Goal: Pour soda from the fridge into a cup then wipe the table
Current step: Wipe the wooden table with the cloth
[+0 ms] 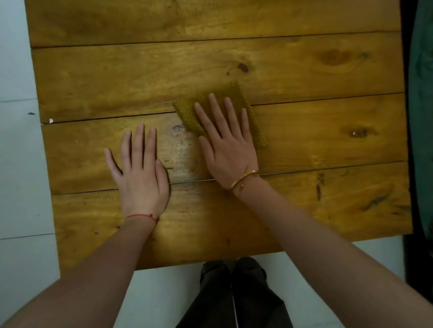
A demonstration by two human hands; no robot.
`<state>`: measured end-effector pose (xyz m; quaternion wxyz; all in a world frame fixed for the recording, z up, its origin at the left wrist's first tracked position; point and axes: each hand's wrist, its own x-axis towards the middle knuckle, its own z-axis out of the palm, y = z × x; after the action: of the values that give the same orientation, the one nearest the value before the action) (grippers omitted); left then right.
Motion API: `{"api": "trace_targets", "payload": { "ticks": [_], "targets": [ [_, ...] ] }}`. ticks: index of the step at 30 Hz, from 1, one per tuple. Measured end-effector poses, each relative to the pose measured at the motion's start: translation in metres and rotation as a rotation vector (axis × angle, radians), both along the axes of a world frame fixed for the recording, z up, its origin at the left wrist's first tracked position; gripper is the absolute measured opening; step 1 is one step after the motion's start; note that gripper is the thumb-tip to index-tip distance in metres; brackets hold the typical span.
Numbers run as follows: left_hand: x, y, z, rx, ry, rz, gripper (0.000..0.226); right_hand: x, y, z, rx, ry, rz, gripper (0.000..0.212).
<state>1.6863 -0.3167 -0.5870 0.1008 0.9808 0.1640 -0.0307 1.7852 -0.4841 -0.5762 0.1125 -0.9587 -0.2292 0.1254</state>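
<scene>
1. Head view: looking straight down on a wooden plank counter, with pale floor tiles to the left and near, dark trouser legs below the near edge, and green and plaid fabric along the right side.
2. Right hand pressed flat on a folded mustard-yellow cloth, fingers straight and slightly spread, not curled round anything; gold bangle at the wrist.
3. Cloth lying near the counter's middle, across a seam between two planks, its far and right edges showing beyond the hand.
4. Left hand laid flat on bare wood just left of the right one, fingers straight and spread, holding nothing; red thread at the wrist.
5. No soda, cup or fridge anywhere in view, so no way to confirm the pouring from here.
6. Judging by the cloth under the palm: well into the wiping stage, probably the last part of the task.
7. Slight sheen between the hands, possibly damp wood; cannot tell for sure.
8. Likely left: passes over the far planks and the left and right edges, then putting the cloth aside.
</scene>
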Motion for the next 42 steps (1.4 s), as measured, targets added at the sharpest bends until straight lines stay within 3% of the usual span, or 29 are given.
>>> {"api": "trace_targets", "payload": {
  "ticks": [4,8,13,15,19,23,27,29,36,39,42],
  "targets": [
    [0.000,0.000,-0.001,0.005,0.005,0.002,0.060,0.052,-0.023,-0.003,-0.079,-0.018,-0.259,0.056],
    [0.001,0.000,-0.001,0.019,0.008,-0.003,0.061,0.085,0.009,-0.003,-0.127,-0.025,-0.520,0.056],
    [0.001,0.002,-0.005,0.012,-0.012,-0.015,0.060,0.039,0.091,0.001,0.000,0.035,-0.098,0.057],
    [0.000,0.003,-0.007,0.015,-0.018,-0.027,0.058,0.023,0.104,0.002,0.039,0.077,-0.048,0.056],
    [0.000,0.003,-0.006,0.006,-0.015,-0.022,0.060,0.039,0.059,0.000,0.006,0.045,-0.144,0.056],
    [0.001,0.001,-0.003,0.016,0.002,-0.014,0.061,0.065,-0.021,-0.001,-0.108,0.015,-0.449,0.056],
    [0.002,0.000,-0.001,0.004,0.010,-0.010,0.062,0.070,-0.020,-0.001,-0.110,0.002,-0.635,0.055],
    [0.002,-0.001,0.000,0.004,0.006,-0.005,0.061,0.060,0.006,-0.002,-0.086,0.002,-0.583,0.055],
    [0.002,-0.003,0.003,-0.032,-0.012,-0.008,0.059,-0.022,0.055,-0.004,0.041,0.049,-0.103,0.057],
    [0.000,-0.001,0.001,-0.014,-0.019,-0.007,0.059,-0.025,0.026,-0.004,0.026,0.045,-0.136,0.057],
    [-0.001,-0.001,0.001,-0.006,-0.020,-0.008,0.060,-0.015,-0.029,-0.003,-0.041,0.023,-0.353,0.059]
  ]
}}
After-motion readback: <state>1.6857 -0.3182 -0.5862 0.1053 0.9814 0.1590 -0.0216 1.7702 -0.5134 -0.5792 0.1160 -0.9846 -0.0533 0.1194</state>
